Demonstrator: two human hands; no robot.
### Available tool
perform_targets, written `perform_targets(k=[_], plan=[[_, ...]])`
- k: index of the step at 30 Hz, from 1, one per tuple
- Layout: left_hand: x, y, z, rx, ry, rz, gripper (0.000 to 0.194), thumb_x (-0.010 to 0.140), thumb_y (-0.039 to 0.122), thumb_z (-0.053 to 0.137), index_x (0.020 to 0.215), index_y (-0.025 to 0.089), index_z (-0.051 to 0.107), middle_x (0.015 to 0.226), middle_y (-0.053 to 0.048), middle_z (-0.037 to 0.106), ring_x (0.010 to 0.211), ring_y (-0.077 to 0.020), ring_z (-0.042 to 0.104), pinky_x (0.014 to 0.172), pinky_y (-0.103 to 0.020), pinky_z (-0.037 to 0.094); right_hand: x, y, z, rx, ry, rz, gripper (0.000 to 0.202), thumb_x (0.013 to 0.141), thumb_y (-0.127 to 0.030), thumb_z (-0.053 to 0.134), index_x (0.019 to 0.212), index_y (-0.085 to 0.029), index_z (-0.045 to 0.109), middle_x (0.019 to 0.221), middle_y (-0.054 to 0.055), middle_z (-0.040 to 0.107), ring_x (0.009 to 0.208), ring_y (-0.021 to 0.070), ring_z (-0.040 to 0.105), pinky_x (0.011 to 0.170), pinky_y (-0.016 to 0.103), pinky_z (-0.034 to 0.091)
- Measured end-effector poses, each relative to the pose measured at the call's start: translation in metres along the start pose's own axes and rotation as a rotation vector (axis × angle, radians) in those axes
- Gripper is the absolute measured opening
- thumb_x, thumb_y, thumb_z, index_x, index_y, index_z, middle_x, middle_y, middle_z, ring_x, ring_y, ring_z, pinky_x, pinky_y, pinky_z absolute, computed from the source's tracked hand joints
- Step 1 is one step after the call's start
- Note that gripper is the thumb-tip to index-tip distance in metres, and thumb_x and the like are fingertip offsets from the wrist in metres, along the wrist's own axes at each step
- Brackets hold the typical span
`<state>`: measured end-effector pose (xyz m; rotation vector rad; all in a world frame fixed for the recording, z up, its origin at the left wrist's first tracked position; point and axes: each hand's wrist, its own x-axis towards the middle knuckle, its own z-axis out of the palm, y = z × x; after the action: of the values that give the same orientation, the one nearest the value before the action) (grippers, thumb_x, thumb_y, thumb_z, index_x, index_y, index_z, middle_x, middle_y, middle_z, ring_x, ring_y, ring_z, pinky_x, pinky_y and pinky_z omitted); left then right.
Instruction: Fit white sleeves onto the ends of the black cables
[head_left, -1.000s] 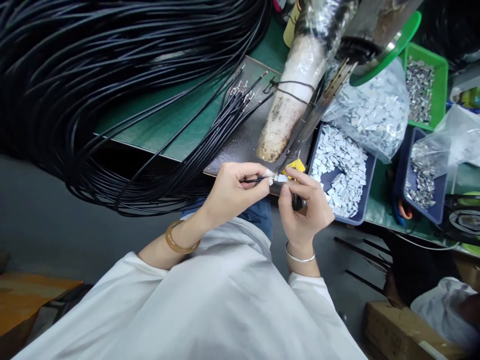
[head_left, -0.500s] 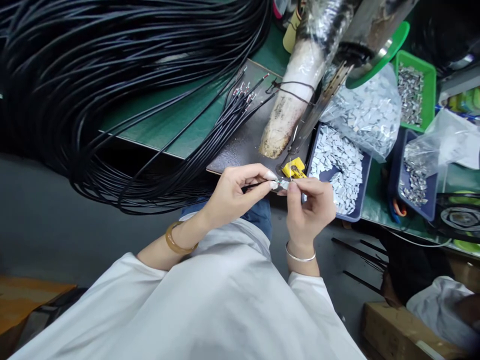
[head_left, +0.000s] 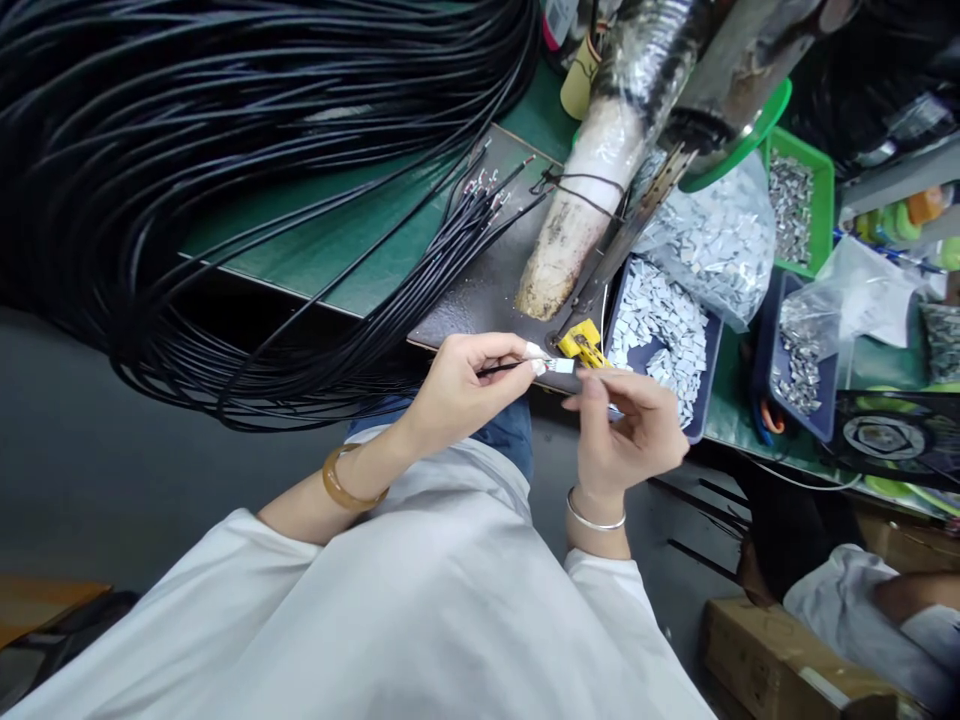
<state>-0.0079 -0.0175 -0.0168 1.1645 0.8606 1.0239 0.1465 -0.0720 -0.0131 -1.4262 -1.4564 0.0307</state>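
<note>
Between thumb and fingertips, my left hand pinches the end of a black cable. A small white connector sticks out at the cable's tip, pointing right. Just right of it is my right hand, thumb and index finger pressed together; whatever may be between them is too small to make out. A yellow tool sits behind the connector on the dark metal plate. Small white pieces fill a blue tray to the right.
A large bundle of black cables covers the left side. A thick wrapped post slants over the plate. Further right are a plastic bag, a green tray and another blue tray. A person's arm shows at lower right.
My right hand has drawn back slightly to the right from the connector, which now shows clearly. The view has shifted, so the trays at the right appear further left.
</note>
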Motion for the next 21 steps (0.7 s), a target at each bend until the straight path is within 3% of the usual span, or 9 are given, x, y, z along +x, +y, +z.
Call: perform_targets(k=[3,6,11,16,21], plan=[[0.001,-0.002,0.000,-0.007,0.009,-0.003,0.013,0.080,0.023,0.072,0.080,0.011,0.077,0.075,-0.004,0.075,0.067,-0.0106,0.065,0.060,-0.016,0.052,0.001,0.001,0.005,0.000,-0.154,-0.073,0.017,0.087,-0.010,0.069,0.097,-0.024,0.068,0.106,0.002,0.078,0.094,0.0168,0.077,0.077,0.029,0.065],[0.002,-0.004,0.001,0.024,0.059,0.024,0.011,0.079,0.021,0.071,0.077,0.012,0.076,0.070,-0.002,0.072,0.061,-0.0086,0.060,0.054,-0.016,0.047,0.003,0.002,0.010,-0.026,-0.151,-0.133,0.019,0.085,-0.007,0.070,0.095,-0.023,0.066,0.102,0.001,0.079,0.095,0.0149,0.077,0.086,0.029,0.064],[0.004,-0.006,0.004,0.080,0.123,0.072,0.013,0.079,0.018,0.067,0.077,0.013,0.078,0.061,0.000,0.065,0.051,-0.0053,0.047,0.046,-0.016,0.035,0.002,0.004,0.014,-0.057,-0.098,-0.159,0.017,0.085,-0.009,0.071,0.094,-0.023,0.064,0.102,0.001,0.079,0.092,0.0140,0.077,0.081,0.027,0.063],[0.008,-0.007,0.007,0.108,0.143,0.065,0.013,0.079,0.018,0.066,0.078,0.013,0.078,0.061,0.000,0.064,0.052,-0.0059,0.049,0.046,-0.015,0.035,0.004,0.009,0.016,-0.029,-0.128,-0.143,0.015,0.087,-0.011,0.069,0.096,-0.023,0.065,0.102,0.001,0.079,0.092,0.0135,0.076,0.075,0.025,0.063],[0.010,-0.004,0.009,0.204,0.170,0.159,0.013,0.079,0.016,0.067,0.079,0.013,0.079,0.066,-0.001,0.070,0.056,-0.0068,0.057,0.050,-0.014,0.042,0.008,0.007,0.018,-0.016,-0.100,-0.133,0.017,0.086,-0.009,0.070,0.095,-0.023,0.066,0.102,0.001,0.078,0.093,0.0153,0.076,0.076,0.028,0.064]])
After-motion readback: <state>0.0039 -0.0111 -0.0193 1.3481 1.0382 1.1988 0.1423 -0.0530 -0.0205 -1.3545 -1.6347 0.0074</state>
